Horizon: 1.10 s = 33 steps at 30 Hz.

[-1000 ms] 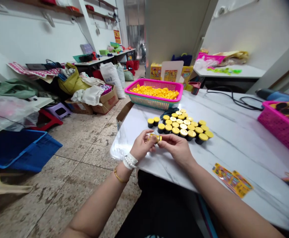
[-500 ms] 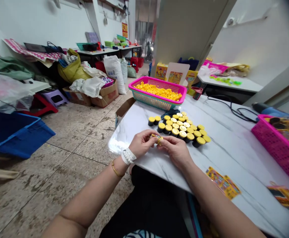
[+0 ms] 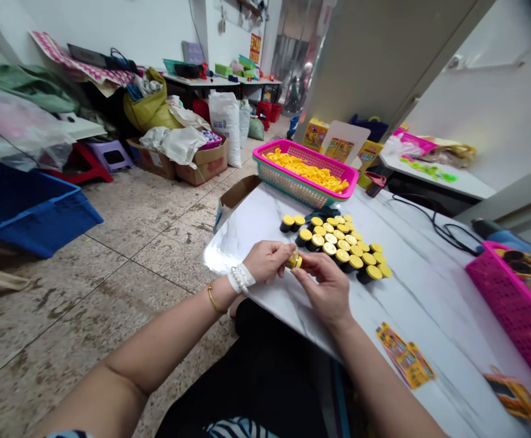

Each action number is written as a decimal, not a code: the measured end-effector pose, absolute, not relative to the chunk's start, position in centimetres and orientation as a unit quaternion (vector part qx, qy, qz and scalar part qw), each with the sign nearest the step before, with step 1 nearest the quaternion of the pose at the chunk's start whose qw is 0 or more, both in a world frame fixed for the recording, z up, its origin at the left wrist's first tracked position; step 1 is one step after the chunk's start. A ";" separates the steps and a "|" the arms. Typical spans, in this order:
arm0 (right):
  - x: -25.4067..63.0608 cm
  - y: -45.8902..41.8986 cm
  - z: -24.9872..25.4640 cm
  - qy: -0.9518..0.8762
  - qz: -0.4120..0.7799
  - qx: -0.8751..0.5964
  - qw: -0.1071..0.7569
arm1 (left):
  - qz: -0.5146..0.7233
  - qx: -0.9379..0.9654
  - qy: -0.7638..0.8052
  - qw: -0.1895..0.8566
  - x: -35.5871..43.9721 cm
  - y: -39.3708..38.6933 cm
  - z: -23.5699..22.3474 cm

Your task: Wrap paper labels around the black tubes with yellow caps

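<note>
My left hand (image 3: 267,260), with a bracelet and a white band at the wrist, is closed around a small yellow-capped jar (image 3: 295,261) above the table's near edge. The jar is tilted with its yellow end facing me, and fingers cover most of its body. My right hand (image 3: 326,286) pinches at the jar's right side with thumb and forefinger. Just beyond the hands stand several black jars with yellow lids (image 3: 330,239), grouped upright on the marbled table (image 3: 411,267). Printed yellow labels (image 3: 406,356) lie to the right of my right forearm.
A pink and teal basket (image 3: 304,173) of yellow plastic pieces stands at the table's far end. On the right are another pink basket (image 3: 506,310), a black cable (image 3: 443,228) and a dark printed packet (image 3: 514,395). A blue crate (image 3: 41,213) sits at the left.
The view has shifted, so the table sits slightly further right. The jar has turned, showing its yellow end, and my right fingers have loosened and spread somewhat around it.
</note>
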State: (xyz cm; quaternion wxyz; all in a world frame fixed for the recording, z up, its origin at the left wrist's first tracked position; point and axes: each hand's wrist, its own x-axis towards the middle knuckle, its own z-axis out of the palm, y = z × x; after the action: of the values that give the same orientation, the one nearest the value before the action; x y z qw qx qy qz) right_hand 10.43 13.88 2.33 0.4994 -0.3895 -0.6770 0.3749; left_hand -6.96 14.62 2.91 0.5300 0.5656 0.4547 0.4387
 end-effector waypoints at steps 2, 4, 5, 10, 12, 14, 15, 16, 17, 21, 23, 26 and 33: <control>10.5 13.8 2.1 -0.719 0.312 -0.360 0.506 | 0.429 0.551 0.447 0.558 -7.0 14.8 2.9; 10.5 13.9 2.0 -0.728 0.293 -0.346 0.514 | 0.448 0.532 0.428 0.577 -7.0 14.8 3.0; 10.5 14.0 2.0 -0.726 0.290 -0.345 0.519 | 0.466 0.518 0.416 0.584 -7.0 14.8 3.1; 10.6 14.3 2.2 -0.699 0.328 -0.360 0.524 | 0.481 0.492 0.366 0.627 -7.5 14.8 3.4; 10.6 14.3 2.3 -0.698 0.345 -0.350 0.521 | 0.459 0.486 0.365 0.648 -7.6 14.8 3.3; 10.7 14.3 2.4 -0.697 0.350 -0.337 0.527 | 0.448 0.471 0.372 0.662 -7.5 14.8 3.2; 10.7 14.3 2.4 -0.692 0.358 -0.330 0.533 | 0.444 0.466 0.375 0.667 -7.4 14.8 3.1; 10.7 14.2 2.5 -0.684 0.375 -0.323 0.535 | 0.442 0.461 0.376 0.671 -7.4 14.8 3.0; 10.7 14.2 2.5 -0.675 0.399 -0.317 0.534 | 0.439 0.460 0.377 0.674 -7.3 14.9 3.0; 10.7 13.9 2.8 -0.650 0.483 -0.295 0.507 | 0.428 0.461 0.365 0.686 -7.5 14.9 3.3; 10.7 13.7 2.9 -0.643 0.492 -0.278 0.517 | 0.406 0.461 0.330 0.717 -7.8 14.8 3.5; 10.7 13.6 3.1 -0.645 0.491 -0.270 0.519 | 0.360 0.459 0.284 0.761 -8.0 14.7 3.9; 10.9 13.0 3.7 -0.682 0.444 -0.281 0.509 | 0.341 0.455 0.304 0.765 -8.1 14.7 4.2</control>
State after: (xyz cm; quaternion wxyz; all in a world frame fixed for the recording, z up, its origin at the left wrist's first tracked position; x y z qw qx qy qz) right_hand 10.86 12.99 3.72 0.5087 -0.2810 -0.6820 0.4441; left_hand -8.13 14.73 4.19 0.7649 0.4545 0.3035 0.3409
